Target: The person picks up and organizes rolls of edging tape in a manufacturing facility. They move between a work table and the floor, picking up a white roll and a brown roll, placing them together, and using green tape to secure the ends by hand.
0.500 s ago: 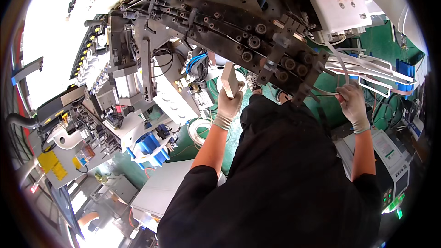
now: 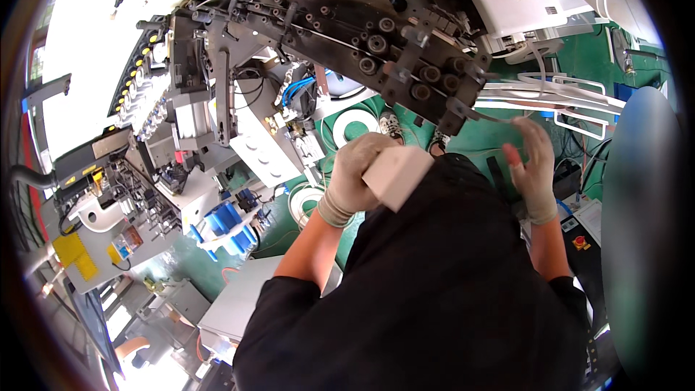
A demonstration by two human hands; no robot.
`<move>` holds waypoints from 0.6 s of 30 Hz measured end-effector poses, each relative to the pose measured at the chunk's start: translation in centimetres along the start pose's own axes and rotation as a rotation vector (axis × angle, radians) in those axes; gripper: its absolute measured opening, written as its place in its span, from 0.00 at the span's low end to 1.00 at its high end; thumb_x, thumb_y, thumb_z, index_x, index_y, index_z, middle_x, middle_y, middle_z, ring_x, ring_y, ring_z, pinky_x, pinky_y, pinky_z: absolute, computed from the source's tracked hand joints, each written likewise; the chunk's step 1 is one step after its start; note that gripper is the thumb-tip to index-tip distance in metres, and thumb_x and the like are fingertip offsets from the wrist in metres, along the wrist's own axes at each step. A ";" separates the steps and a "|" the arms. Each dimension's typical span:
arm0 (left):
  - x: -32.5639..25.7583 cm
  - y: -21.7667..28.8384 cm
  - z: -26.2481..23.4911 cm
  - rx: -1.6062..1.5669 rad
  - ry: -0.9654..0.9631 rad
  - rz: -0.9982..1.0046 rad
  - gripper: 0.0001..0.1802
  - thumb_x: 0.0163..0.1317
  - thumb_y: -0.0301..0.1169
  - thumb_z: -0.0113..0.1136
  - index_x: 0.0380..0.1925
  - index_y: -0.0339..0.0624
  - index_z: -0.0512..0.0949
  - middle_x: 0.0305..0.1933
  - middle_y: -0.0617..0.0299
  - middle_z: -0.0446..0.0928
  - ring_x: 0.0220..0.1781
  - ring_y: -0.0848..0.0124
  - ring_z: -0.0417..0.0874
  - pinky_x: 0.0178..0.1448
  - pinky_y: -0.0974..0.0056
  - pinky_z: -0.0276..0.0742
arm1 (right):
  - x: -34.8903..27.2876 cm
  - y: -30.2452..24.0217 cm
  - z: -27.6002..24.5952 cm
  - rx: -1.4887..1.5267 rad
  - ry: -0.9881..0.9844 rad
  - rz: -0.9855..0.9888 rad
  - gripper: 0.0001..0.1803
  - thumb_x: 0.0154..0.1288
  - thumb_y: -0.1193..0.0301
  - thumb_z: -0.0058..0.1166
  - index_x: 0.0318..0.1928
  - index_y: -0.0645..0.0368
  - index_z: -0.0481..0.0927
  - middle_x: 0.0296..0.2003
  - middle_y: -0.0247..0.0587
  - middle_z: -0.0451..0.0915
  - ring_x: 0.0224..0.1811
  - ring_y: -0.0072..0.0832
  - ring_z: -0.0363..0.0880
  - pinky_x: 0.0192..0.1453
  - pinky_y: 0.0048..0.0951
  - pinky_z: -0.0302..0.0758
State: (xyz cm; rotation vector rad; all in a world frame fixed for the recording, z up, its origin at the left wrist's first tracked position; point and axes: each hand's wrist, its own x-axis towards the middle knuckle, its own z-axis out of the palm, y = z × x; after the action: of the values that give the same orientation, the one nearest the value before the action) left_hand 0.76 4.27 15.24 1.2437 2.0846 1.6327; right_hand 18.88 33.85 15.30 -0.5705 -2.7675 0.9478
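Observation:
My left hand [image 2: 360,168], in a pale knitted glove, grips a beige rectangular block [image 2: 399,176] in front of my body. The block is slightly blurred, so I cannot tell what it is made of. My right hand [image 2: 534,170] wears a similar glove with reddish colour at the thumb tip. Its thumb stands apart from the fingers, and nothing shows between them. Those fingertips are near a thin strip [image 2: 486,116] at the lower end of a dark metal roller unit [image 2: 391,65]; whether they touch it is unclear.
Pale strips [image 2: 557,94] run over white wire frames at the right. A white machine housing [image 2: 507,0] with orange switches stands at the upper right. Close by on the right is a large blurred grey-green shape [image 2: 641,232]. A blue-and-white reel [image 2: 226,228] sits at the left.
My left hand has brought the block nearer to my body and turned it. My right hand has let go of the strip, its fingers spreading. The view has shifted, and the grey-green shape has appeared.

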 end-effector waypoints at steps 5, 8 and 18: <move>4.4 7.6 5.9 -0.448 -0.084 -0.161 0.19 0.58 0.29 0.67 0.50 0.38 0.77 0.49 0.51 0.81 0.51 0.51 0.82 0.55 0.50 0.78 | -3.0 -3.7 1.7 0.212 -0.298 -0.236 0.32 0.61 0.62 0.71 0.62 0.61 0.76 0.56 0.47 0.78 0.53 0.45 0.80 0.59 0.41 0.76; 10.3 10.8 14.7 -0.634 0.071 -0.092 0.28 0.55 0.34 0.73 0.54 0.37 0.75 0.46 0.49 0.78 0.49 0.50 0.83 0.56 0.50 0.79 | -4.8 -2.2 2.1 0.465 -0.078 -0.015 0.32 0.61 0.64 0.70 0.63 0.62 0.74 0.53 0.43 0.77 0.50 0.39 0.79 0.55 0.36 0.76; -8.8 -12.4 11.0 -1.094 0.487 -1.315 0.27 0.80 0.54 0.46 0.46 0.38 0.79 0.33 0.63 0.78 0.31 0.69 0.77 0.36 0.63 0.75 | -12.5 4.2 -2.3 0.730 0.375 0.457 0.31 0.64 0.73 0.66 0.66 0.65 0.70 0.43 0.35 0.74 0.38 0.20 0.76 0.44 0.20 0.75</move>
State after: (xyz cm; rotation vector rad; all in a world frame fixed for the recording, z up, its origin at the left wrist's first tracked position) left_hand 7.09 5.24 -2.39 -0.7709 1.1109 1.7801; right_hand 32.24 33.17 14.18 -1.1043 -1.8029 1.6217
